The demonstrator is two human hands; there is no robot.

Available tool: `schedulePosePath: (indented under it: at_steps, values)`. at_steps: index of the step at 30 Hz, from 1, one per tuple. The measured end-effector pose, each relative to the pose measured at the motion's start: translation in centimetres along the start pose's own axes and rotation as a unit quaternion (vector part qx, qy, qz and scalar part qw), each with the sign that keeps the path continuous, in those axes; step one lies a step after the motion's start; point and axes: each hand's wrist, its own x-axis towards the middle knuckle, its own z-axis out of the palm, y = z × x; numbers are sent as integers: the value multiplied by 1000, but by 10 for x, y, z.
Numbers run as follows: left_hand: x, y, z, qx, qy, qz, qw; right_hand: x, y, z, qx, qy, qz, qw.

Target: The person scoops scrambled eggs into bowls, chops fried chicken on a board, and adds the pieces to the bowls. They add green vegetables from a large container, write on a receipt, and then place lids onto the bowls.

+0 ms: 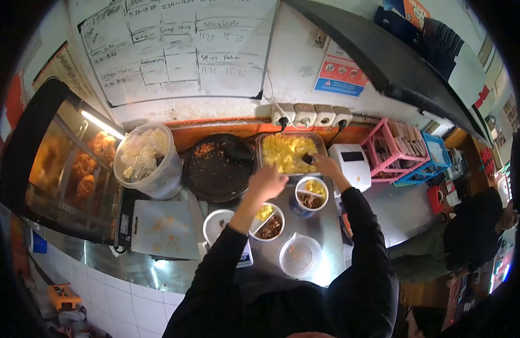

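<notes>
Yellow food (pixel 288 147), probably scrambled egg, fills a clear tray (pixel 323 143) at the back of the steel bench (pixel 329 228), against the wall side. In the head view, the right hand (pixel 327 167) reaches in over the tray's right side, its fingers closed on a dark utensil (pixel 309 159) whose end sits in the yellow food. That grip from the side leaves the food open to view from above. The left hand (pixel 265 183) is at the tray's front edge, fingers narrow and drawn together; whether they pinch some food, steady the rim or hold nothing, I cannot tell.

Two divided cups stand in front of the tray: the right cup (pixel 301 209) just below the right hand, the left cup (pixel 266 239) beneath the left forearm. Each has yellow food on one side of its divider and dark, chopped meat-like pieces on the other, so the divider keeps the two apart. Their nearness to the tray seems to keep the reach short and any drips over the bench.

A white bowl (pixel 216 214) stands beside the left cup, by a scale (pixel 246 257). Nearer the body sits a clear bowl (pixel 299 256) with a few crumbs. Left of the tray is a dark round pan (pixel 215 180), also scattered with crumbs.
</notes>
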Motion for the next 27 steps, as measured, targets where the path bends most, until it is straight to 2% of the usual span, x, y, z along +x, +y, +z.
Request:
schedulePosePath:
  at_steps: [1,2,3,4,7,8,11,12,15,18,21,22,25,26,27]
  values:
    - [38,1,28,23,-52,-25,998,13,-10,7,-66,-31,40,997]
    - [63,3,54,69,-42,-35,996,7,-45,-9,-115,-45,67,990]
    - [82,2,79,112,-33,-47,992,32,-38,20,-145,-64,120,980]
    - [103,-2,96,87,-40,-50,994,30,-47,22,-140,-48,108,983]
    - [128,-13,127,67,48,-39,996,38,-60,35,-15,6,266,964]
    - [132,-15,130,87,31,-61,994,42,-60,37,33,40,262,964]
    - [139,-32,148,117,31,-55,991,47,-55,60,181,131,251,942]
    - [140,-32,146,117,28,-53,991,48,-56,58,205,130,231,942]
    - [139,-31,144,113,17,-53,992,51,-40,63,186,90,97,974]
    - [140,-32,142,112,12,-57,992,57,-13,55,93,-27,13,995]
    - [142,-32,143,110,3,-57,992,33,-12,19,44,-117,-119,985]
    - [143,-33,144,109,1,-58,992,34,-6,24,47,-132,-113,984]
    - [141,-36,151,92,12,-53,994,64,35,45,68,-161,-247,953]
    - [141,-37,152,87,15,-51,995,41,-11,-18,179,-352,13,919]
    - [143,-37,151,83,19,-50,995,46,-5,-15,277,-376,66,882]
